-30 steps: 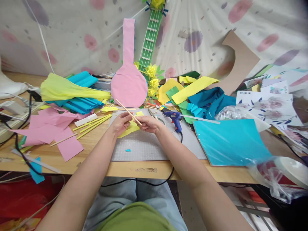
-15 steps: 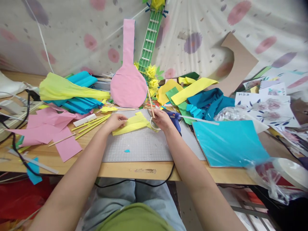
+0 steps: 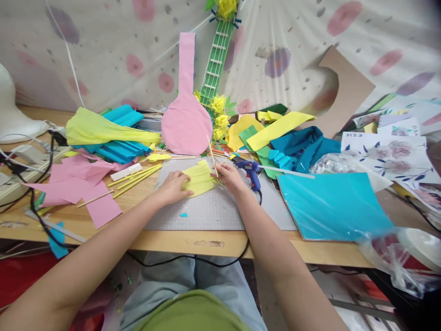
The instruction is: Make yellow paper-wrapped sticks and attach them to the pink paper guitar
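A piece of yellow crepe paper (image 3: 201,179) lies across the grey cutting mat. My left hand (image 3: 175,186) is at its left end, with curled fingers and thumb gripping the edge. At the paper's right end, my right hand (image 3: 230,177) is closed on a thin wooden stick (image 3: 211,154), which slants up and left from the fingers. Something pale and rounded shows under those fingers, mostly hidden. Just right of that hand lies a blue hot glue gun (image 3: 252,171) with a long white glue stick in it.
A pink guitar-shaped cutout (image 3: 187,124) stands behind the mat (image 3: 193,218). Yellow-wrapped sticks (image 3: 138,179), pink paper (image 3: 74,184) and blue crepe paper (image 3: 120,115) lie left. A turquoise sheet pack (image 3: 334,207) lies right. A black cord (image 3: 161,263) hangs along the table's front edge.
My left hand has moved right and slightly down, further onto the yellow paper. The stick in my right hand now leans further left, and the tape-like ring beneath that hand shows less.
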`<state>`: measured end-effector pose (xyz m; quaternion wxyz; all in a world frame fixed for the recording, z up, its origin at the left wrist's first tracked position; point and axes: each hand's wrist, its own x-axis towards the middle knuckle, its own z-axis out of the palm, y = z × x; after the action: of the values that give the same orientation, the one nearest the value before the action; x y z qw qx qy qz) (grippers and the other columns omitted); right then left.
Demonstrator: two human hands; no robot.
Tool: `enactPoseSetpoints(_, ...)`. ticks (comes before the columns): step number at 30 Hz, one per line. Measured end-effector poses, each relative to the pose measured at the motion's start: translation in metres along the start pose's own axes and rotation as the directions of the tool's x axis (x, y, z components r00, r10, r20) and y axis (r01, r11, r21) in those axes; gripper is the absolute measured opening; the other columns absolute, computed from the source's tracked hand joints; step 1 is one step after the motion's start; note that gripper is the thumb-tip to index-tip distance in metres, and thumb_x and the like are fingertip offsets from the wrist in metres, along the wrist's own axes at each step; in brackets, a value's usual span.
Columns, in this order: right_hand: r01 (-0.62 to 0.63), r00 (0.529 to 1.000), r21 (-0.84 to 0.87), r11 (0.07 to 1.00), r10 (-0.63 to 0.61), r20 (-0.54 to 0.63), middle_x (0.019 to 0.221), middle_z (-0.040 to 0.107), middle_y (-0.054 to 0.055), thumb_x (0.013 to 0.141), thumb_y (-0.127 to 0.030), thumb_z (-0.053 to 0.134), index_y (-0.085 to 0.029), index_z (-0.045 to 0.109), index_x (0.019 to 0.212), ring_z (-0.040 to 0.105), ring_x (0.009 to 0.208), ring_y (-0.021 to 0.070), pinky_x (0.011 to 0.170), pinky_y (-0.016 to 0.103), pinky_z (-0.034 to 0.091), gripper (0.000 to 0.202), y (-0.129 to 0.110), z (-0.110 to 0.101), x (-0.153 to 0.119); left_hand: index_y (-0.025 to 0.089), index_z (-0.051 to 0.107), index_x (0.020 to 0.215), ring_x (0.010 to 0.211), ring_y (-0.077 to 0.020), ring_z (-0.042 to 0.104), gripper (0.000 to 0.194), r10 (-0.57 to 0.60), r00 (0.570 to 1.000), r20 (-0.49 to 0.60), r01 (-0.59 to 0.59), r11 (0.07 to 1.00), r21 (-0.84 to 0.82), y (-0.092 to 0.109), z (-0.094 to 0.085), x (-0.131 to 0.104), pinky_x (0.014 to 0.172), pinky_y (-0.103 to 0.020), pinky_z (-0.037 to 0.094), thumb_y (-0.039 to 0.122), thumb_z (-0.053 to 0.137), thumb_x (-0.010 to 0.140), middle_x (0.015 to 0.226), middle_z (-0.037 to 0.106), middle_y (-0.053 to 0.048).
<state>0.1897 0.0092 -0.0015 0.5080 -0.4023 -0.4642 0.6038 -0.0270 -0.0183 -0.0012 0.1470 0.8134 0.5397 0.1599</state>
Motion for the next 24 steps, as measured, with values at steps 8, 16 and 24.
enactPoseSetpoints(8, 0.163, 0.984, -0.283, 0.945, -0.178, -0.03, 0.067, 0.053, -0.002, 0.064, -0.044, 0.059, -0.017, 0.057, 0.068, 0.045, 0.065, 0.0095, 0.064, 0.022, 0.036, 0.027, 0.001, 0.004, 0.002, 0.02, 0.025, 0.138, 0.134, -0.027, 0.008, 0.067, 0.009, 0.976, 0.216, -0.052, 0.98, 0.191, -0.011, 0.006, -0.005, 0.104, -0.049, 0.004, 0.057, 0.026, 0.082, 0.146, 0.015, -0.011)
enactPoseSetpoints(16, 0.245, 0.963, -0.338, 0.909, -0.269, -0.027, 0.069, 0.051, -0.001, 0.067, -0.043, 0.057, -0.018, 0.054, 0.064, 0.046, 0.07, 0.011, 0.069, 0.024, 0.037, 0.026, -0.008, 0.007, -0.003, 0.025, 0.021, 0.138, 0.134, -0.0271, 0.007, 0.073, 0.108, 0.95, 0.292, -0.166, 0.969, 0.181, -0.034, -0.012, 0.008, 0.105, -0.046, 0.004, 0.063, 0.031, 0.077, 0.146, 0.011, -0.009)
enactPoseSetpoints(24, 0.071, 0.983, 0.055, 0.996, -0.079, 0.164, 0.069, 0.049, -0.003, 0.059, -0.044, 0.067, -0.017, 0.055, 0.067, 0.046, 0.066, 0.0063, 0.079, 0.026, 0.043, 0.03, -0.005, 0.032, 0.001, 0.024, 0.018, 0.139, 0.134, -0.0282, 0.004, 0.077, 0.135, 0.947, 0.292, -0.212, 0.944, 0.251, -0.056, -0.026, 0.004, 0.104, -0.048, -0.001, 0.063, 0.035, 0.075, 0.146, 0.01, -0.011)
